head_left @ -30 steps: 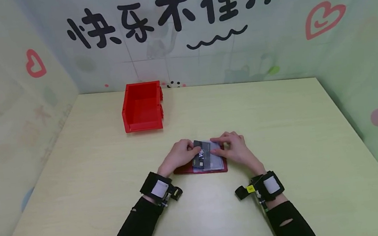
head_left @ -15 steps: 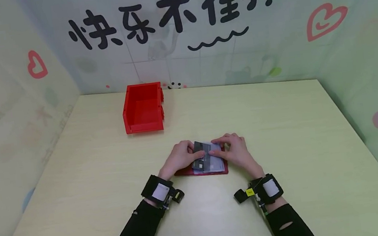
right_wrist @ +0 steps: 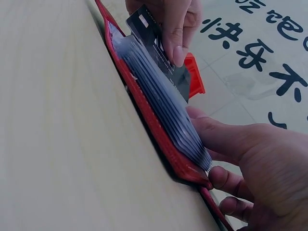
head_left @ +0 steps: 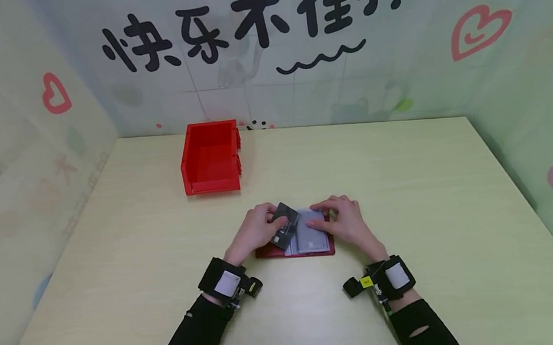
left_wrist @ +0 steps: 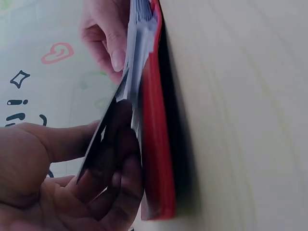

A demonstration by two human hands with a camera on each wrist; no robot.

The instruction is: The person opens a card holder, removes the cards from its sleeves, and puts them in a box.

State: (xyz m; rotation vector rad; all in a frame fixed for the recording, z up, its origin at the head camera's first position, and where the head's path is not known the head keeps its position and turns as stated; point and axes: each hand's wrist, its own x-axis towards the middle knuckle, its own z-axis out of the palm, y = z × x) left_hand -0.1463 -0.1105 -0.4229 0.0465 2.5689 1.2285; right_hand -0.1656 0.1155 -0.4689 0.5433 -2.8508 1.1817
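A red card holder [head_left: 294, 252] lies open on the table, its clear sleeves [head_left: 310, 238] facing up. My left hand [head_left: 274, 221] pinches a dark card [head_left: 284, 224] by its left end, tilted up off the sleeves. My right hand [head_left: 321, 219] holds the holder's right side, thumb on the sleeves. In the left wrist view the dark card [left_wrist: 103, 144] sits between the thumb and fingers of my left hand [left_wrist: 113, 144], beside the red cover [left_wrist: 156, 159]. The right wrist view shows the card [right_wrist: 154, 43] above the sleeve stack [right_wrist: 163, 106], and my right hand [right_wrist: 214, 156] gripping the cover's [right_wrist: 144, 120] near edge.
A red open bin [head_left: 209, 157] stands at the back left of the pale table [head_left: 412, 179]; the bin [right_wrist: 195, 77] also shows past the card in the right wrist view. Patterned walls close in the table on three sides.
My left hand has drawn the dark card leftward and tilted it up off the sleeves. My right hand has stayed on the holder.
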